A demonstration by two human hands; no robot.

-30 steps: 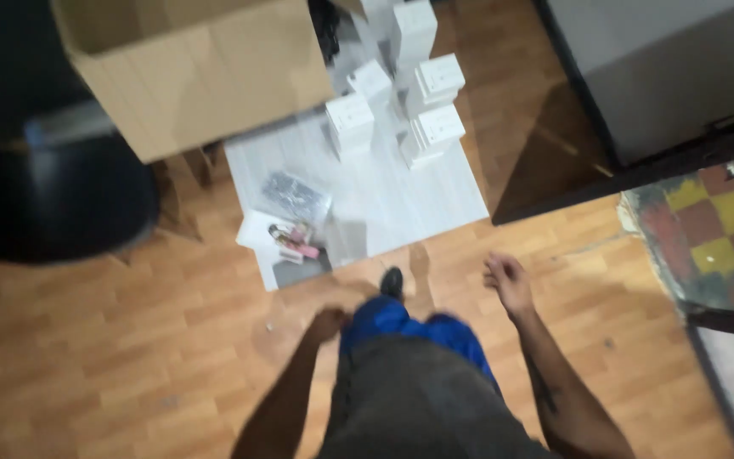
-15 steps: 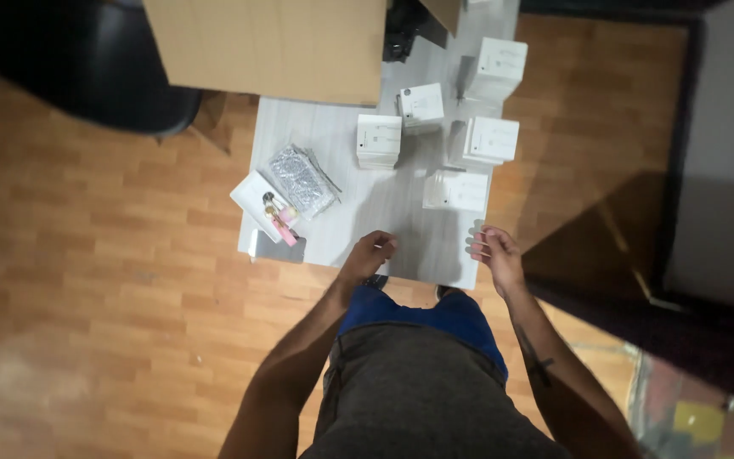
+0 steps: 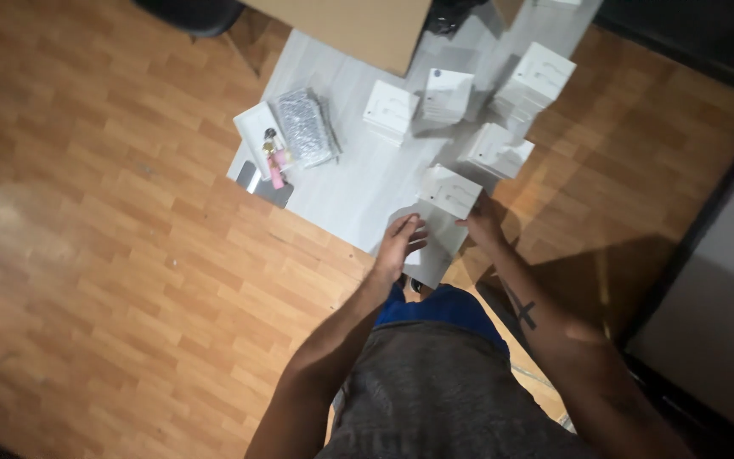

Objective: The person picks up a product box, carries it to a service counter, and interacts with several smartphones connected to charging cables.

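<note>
I stand at the near end of a low white table (image 3: 358,183), seen from above. A small white box (image 3: 450,191) lies by its near right corner. My left hand (image 3: 401,242) rests flat on the table just in front of that box, fingers apart and holding nothing. My right hand (image 3: 481,223) touches the box's right side at the table edge. Its fingers are in shadow, so any grip is unclear. More white boxes (image 3: 391,110) stand further back, one stack (image 3: 541,76) at the far right.
A large cardboard box (image 3: 350,25) overhangs the table's far end. A silver pouch (image 3: 306,136) and a pink item (image 3: 275,166) lie at the left edge. Wooden floor (image 3: 112,238) surrounds the table, with a dark wall and panel (image 3: 707,280) to the right.
The view has swung and closed in on the table. Both hands have reached forward, the left onto the tabletop and the right up against the nearest white box.
</note>
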